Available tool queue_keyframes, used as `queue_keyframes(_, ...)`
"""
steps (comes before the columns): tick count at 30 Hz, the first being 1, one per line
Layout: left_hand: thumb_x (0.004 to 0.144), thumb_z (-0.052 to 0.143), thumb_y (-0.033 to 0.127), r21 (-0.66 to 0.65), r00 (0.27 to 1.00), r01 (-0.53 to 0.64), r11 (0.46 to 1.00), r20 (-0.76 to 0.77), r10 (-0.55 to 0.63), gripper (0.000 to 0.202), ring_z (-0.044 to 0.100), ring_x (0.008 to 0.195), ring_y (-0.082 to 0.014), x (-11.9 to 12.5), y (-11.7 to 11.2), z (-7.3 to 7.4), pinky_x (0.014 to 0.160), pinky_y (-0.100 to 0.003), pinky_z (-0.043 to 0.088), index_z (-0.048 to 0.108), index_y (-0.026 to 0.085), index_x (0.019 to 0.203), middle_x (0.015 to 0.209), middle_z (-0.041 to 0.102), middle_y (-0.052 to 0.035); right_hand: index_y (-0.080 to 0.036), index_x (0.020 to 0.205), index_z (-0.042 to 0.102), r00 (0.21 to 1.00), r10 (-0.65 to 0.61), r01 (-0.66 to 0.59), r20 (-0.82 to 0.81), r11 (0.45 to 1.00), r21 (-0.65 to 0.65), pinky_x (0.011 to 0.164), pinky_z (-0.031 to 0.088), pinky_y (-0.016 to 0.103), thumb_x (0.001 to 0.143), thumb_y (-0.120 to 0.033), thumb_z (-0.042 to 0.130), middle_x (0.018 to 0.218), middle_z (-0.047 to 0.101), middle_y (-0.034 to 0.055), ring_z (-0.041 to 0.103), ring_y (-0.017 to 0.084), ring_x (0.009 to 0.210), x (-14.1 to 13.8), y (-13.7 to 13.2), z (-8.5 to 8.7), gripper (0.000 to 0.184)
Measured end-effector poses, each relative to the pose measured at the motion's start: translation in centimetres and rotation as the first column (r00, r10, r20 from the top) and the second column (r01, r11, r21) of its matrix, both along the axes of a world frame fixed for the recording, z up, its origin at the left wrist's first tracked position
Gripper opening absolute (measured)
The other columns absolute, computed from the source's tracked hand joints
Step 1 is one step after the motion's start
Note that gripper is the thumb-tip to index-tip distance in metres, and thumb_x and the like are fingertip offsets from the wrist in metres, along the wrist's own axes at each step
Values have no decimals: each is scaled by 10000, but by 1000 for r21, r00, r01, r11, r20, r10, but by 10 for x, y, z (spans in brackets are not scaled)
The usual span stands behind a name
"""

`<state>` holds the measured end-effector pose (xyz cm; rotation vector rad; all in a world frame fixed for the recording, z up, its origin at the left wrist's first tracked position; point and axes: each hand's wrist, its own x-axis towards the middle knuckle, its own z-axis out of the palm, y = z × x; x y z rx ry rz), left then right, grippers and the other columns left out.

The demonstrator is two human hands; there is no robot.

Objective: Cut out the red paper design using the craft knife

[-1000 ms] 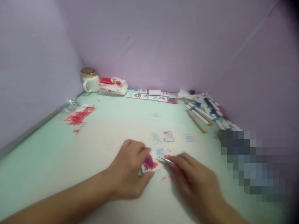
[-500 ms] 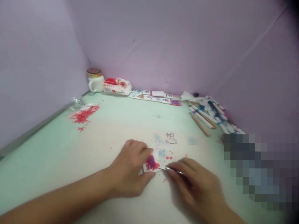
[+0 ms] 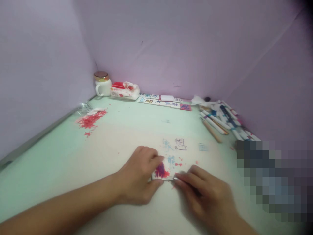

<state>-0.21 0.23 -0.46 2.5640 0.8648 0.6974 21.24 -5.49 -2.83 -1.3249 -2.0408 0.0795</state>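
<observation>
My left hand (image 3: 139,176) is closed on a small white tile (image 3: 162,170), thumb along its near edge and fingers over the far one. Red and purple-blue colour covers the middle of the tile's face. In my right hand (image 3: 209,192) a slim metal carving knife (image 3: 175,178) is gripped, mostly hidden by the fingers, its point at the tile's right end. Red shavings (image 3: 179,164) lie just beyond the tile. On the tabletop there, characters are written in blue and purple, among them a purple character (image 3: 180,144).
A heap of red shavings (image 3: 91,119) lies at the left. Along the back wall stand a lidded white mug (image 3: 104,87), a wipes pack (image 3: 125,91) and rows of character tiles (image 3: 161,102). Markers (image 3: 215,124) and a wooden stick (image 3: 212,130) are at the right. A pixelated patch hides the right edge.
The whole view has shifted slightly to the right. The knife's blade, earlier lying across the tile's red part, now shows less, with its tip nearer the tile's lower right edge. The left hand keeps its hold.
</observation>
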Motion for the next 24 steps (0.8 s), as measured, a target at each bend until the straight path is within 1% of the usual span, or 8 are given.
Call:
queue_keyframes(5, 788, 565, 245, -8, 1000, 13, 1000, 27, -13, 294, 477, 870, -247, 0, 1, -1, 820, -435, 425, 576, 125, 1056, 946, 539, -117, -219, 802, 686, 999, -50, 50, -2, 999, -9, 488, 337, 244, 892, -285, 542, 634, 559, -5, 531, 122, 517, -4, 0, -1, 182)
queue_keyframes(10, 780, 575, 259, -10, 999, -1, 1000, 45, 1, 254, 492, 901, -257, 0, 2, -3, 838, -440, 435, 576, 125, 996, 971, 547, -126, -230, 779, 670, 996, -82, 83, 28, 996, -34, 493, 338, 247, 894, -301, 536, 642, 560, -7, 535, 129, 524, -4, -1, -2, 191)
queue_keyframes(16, 764, 584, 254, -46, 1000, -14, 999, 26, 16, 198, 513, 900, -263, 1, 1, 2, 838, -444, 450, 581, 130, 919, 953, 563, -129, -235, 761, 670, 992, -118, 119, 42, 993, -21, 496, 335, 247, 907, -326, 520, 636, 559, -7, 543, 131, 529, -4, -2, -2, 228)
queue_keyframes(24, 758, 590, 260, -76, 999, -29, 997, 15, 30, 192, 516, 895, -267, 1, 3, 5, 837, -452, 451, 589, 115, 883, 934, 571, -135, -224, 729, 657, 988, -139, 138, 63, 990, 6, 509, 337, 249, 920, -323, 489, 638, 566, 2, 558, 137, 556, -6, -1, -2, 273)
